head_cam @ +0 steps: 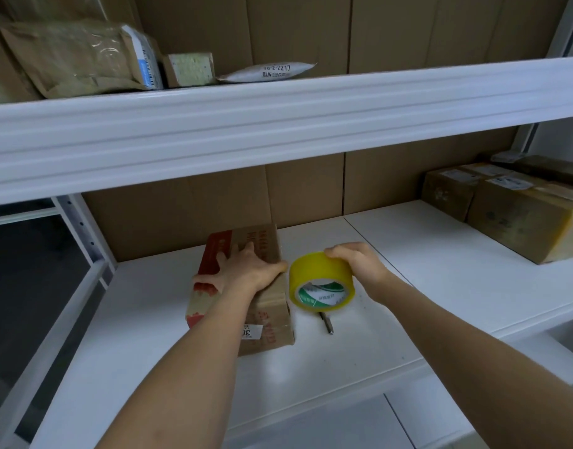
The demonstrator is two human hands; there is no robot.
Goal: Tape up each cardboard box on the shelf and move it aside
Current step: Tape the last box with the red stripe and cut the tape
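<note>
A brown cardboard box with a red side and red print lies on the white shelf at centre left. My left hand lies flat on its top with the fingers spread, the fingertips reaching over the red left edge. Just right of the box, my right hand grips a roll of yellow tape from above, standing on its edge with the green and white core label facing me. A small metal tool lies on the shelf below the roll.
Several taped cardboard boxes stand at the right end of the shelf. The upper shelf's white front rail runs across above, carrying a padded envelope, a small box and a white mailer. Cardboard lines the back wall.
</note>
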